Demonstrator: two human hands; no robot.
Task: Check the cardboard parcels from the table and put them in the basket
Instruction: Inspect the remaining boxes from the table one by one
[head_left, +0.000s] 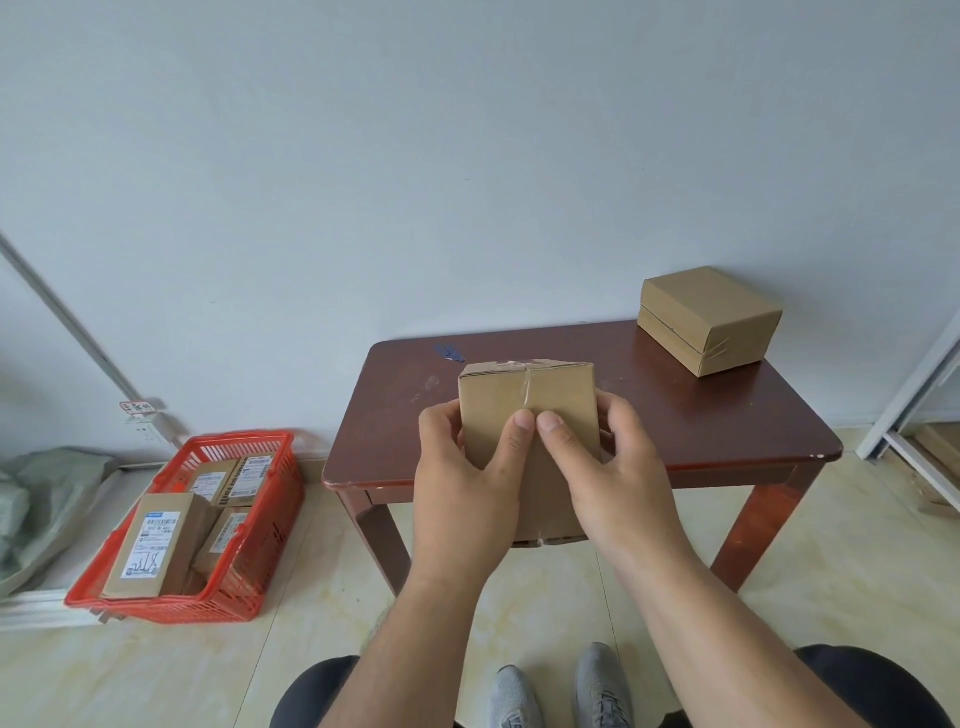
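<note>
Our left hand (462, 483) and right hand (608, 467) clamp a cardboard parcel (527, 410) between them, thumbs meeting on its near face. Beyond our right hand, another parcel (709, 319) sits on the table (675, 426); left of our left hand, the red basket (260, 525) holds labelled parcels (150, 545).

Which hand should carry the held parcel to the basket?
Left, probably. The red plastic basket sits on the floor to the person's left, and the left hand already grips the brown cardboard parcel alongside the right hand.
</note>
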